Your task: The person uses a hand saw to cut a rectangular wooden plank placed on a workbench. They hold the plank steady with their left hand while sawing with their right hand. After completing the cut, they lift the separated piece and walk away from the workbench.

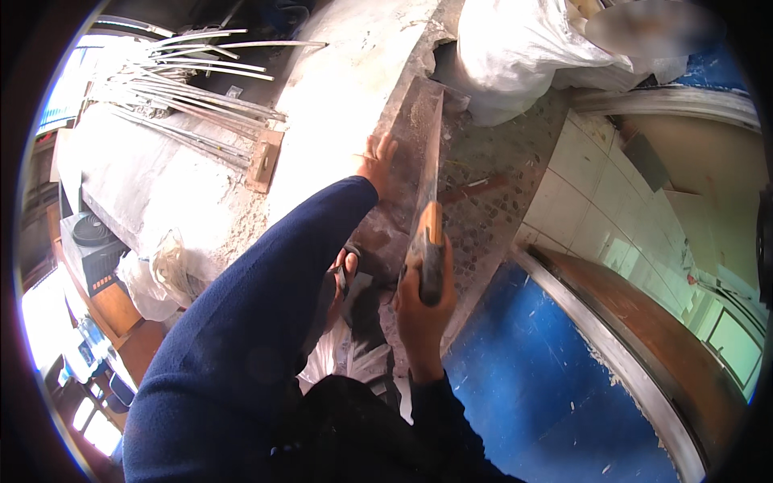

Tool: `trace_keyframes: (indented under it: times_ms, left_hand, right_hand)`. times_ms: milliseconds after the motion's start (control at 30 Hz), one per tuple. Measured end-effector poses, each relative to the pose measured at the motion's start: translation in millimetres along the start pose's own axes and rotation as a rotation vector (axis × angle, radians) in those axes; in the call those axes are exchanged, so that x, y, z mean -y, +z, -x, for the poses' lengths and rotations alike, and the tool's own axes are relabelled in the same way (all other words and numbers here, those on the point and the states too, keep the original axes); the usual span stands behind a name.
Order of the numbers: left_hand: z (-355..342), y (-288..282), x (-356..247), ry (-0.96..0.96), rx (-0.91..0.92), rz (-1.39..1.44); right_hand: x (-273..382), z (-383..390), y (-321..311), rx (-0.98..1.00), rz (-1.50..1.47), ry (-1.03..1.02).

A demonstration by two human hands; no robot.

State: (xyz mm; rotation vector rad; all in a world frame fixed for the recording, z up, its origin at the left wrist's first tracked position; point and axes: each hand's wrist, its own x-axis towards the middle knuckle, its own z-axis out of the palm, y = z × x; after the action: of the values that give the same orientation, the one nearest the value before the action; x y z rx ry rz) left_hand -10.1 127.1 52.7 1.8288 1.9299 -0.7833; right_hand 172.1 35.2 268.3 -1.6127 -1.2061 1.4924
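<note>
"Dark blue left sleeve (250,290), nearest the lens in the head view. Next item?"

"Handsaw (432,233), one: black-and-orange handle, straight narrow-looking blade. Position: centre, just right of the dusty edge of a pale slab (330,88)."

"Orientation?"

"Handle toward the wearer, tip directed away. Long axis nearly in line with the view, leaning very slightly right toward the tip. Contact between blade and slab: cannot tell."

"Hands?"

"Two, apart. Right hand (423,310): fingers wrapped round the saw's handle. Left hand (377,165): fingers spread, laid at the slab's edge, left of the blade."

"Surroundings, left side?"

"Thin pale rods (209,101), a loose bundle; wooden block (264,161) at their near ends; plastic bags (161,274), lower."

"Right side?"

"White sack (511,56), bulging, beyond the tip; stone-patterned floor (491,225), beside the saw; blue panel (547,378), scuffed, near the right forearm."
</note>
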Motion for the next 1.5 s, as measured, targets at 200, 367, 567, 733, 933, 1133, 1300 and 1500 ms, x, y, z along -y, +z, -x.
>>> trace_keyframes:
  times_ms: [200,367,567,733,933,1133,1300,1500]
  left_hand:
    - [-2.4,-21.7,-18.1,0.036,0.035,-0.039]
    - [-6.3,2.0,0.9,0.094,0.024,-0.225]
    - [-4.5,-2.5,-2.3,-0.001,0.011,-0.029]
    - [4.7,2.0,-28.0,0.122,0.109,-0.290]
    - [-4.6,22.5,11.8,0.012,-0.002,-0.086]
    - [-3.4,6.3,-35.8,-0.026,0.001,-0.092]
    - [-4.7,3.9,-1.4,0.011,-0.003,-0.024]
    - [-6.8,-14.7,-23.7,0.120,-0.056,-0.054]
  right_hand:
    - [53.2,-146.5,12.4,0.143,-0.106,0.297]
    - [-6.6,-35.1,17.7,-0.024,0.016,-0.160]
    - [15.2,-104.1,28.5,0.026,-0.047,0.147]
    - [-18.7,-91.1,18.7,-0.046,0.057,-0.009]
    - [-2.2,-52.0,11.9,0.017,-0.088,0.031]
    - [-16.3,-136.1,18.2,-0.013,0.126,-0.075]
    - [2.2,-34.6,4.2,-0.006,-0.004,-0.107]
    - [19.7,-181.2,22.1,0.049,0.044,0.099]
